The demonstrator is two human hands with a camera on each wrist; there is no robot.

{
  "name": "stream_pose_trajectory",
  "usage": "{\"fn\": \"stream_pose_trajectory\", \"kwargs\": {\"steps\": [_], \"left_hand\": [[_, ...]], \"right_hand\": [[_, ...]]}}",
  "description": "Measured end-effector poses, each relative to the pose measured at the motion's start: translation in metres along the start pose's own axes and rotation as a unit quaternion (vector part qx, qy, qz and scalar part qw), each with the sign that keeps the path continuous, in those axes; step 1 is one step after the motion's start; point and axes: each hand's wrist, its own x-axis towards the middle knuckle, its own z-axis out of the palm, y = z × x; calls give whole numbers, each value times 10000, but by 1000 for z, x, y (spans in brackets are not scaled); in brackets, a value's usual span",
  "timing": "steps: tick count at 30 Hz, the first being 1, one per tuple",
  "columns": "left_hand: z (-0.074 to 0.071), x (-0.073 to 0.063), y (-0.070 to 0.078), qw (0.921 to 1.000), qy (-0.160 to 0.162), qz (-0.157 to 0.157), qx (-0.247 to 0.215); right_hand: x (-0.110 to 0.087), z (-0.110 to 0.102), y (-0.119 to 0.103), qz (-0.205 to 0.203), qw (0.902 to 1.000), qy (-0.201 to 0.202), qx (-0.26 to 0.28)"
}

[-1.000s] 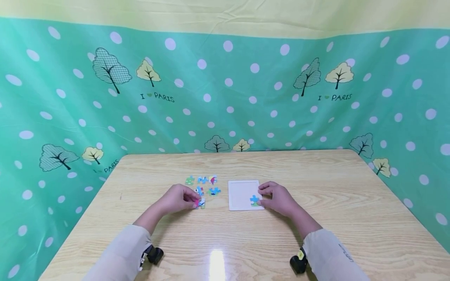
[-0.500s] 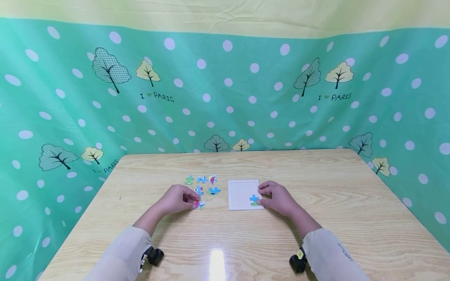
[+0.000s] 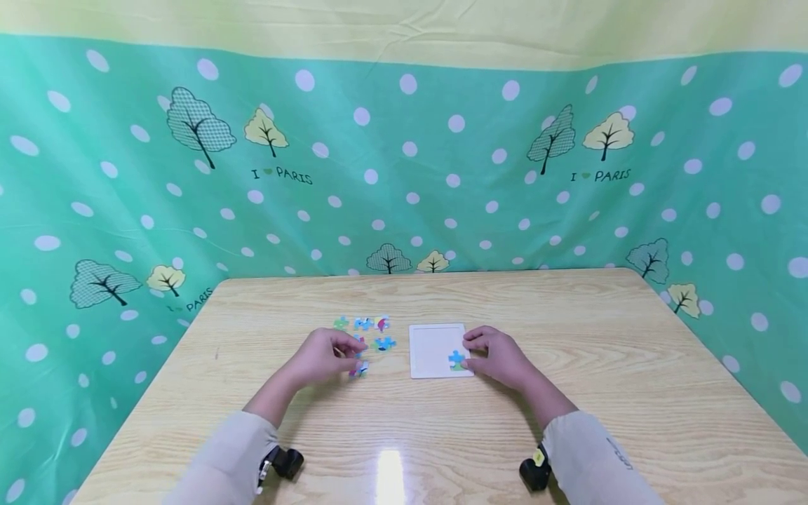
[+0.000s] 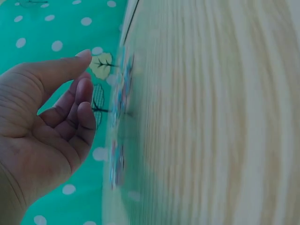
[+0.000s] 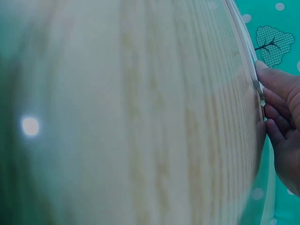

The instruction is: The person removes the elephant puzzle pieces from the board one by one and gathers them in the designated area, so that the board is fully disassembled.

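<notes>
My left hand (image 3: pixel 323 359) hovers low over the loose jigsaw pieces with its thumb and fingers apart. In the left wrist view nothing shows between that thumb and those fingers. Just beyond the fingertips lies a pink-and-blue jigsaw piece (image 3: pixel 359 369); another piece (image 3: pixel 361 345) behind it is partly hidden by the hand. My right hand (image 3: pixel 501 359) holds the right edge of a square white puzzle tray (image 3: pixel 431 351), thumb at the near side and fingers farther back. A blue-and-green jigsaw piece (image 3: pixel 456 360) lies in the tray's near right corner, beside the thumb.
Farther back lie a green piece (image 3: pixel 341 323), a blue one (image 3: pixel 363 323) and a yellow-and-pink one (image 3: pixel 381 322). A blue piece (image 3: pixel 383 344) sits between them and the tray. Beyond the wooden table (image 3: pixel 568 301) hangs a green dotted curtain (image 3: pixel 410 203).
My left hand has come off the nearest pink-and-blue piece and shifted slightly back and right, now covering part of the piece behind. The right hand and tray have stayed put.
</notes>
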Motion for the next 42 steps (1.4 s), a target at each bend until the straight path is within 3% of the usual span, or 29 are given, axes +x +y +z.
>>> {"fn": "stream_pose_trajectory", "kwargs": {"steps": [6,15,25,31,42], "left_hand": [[7,2,6,9997,-104,164,-169],[16,5,14,9992,-126,97,-359],[26,11,27,9928,-100,301,-1155],[34,15,35,9910,-144,344,-1287],[52,25,39,9883,-681,419,-1300]], "right_hand": [[0,0,1,-5,10000,10,-9],[1,-1,1,-92,10000,10,-9],[-1,1,-1,56,10000,32,50],[-1,2,0,90,9999,-1,67],[-2,1,-1,22,10000,5,67]]}}
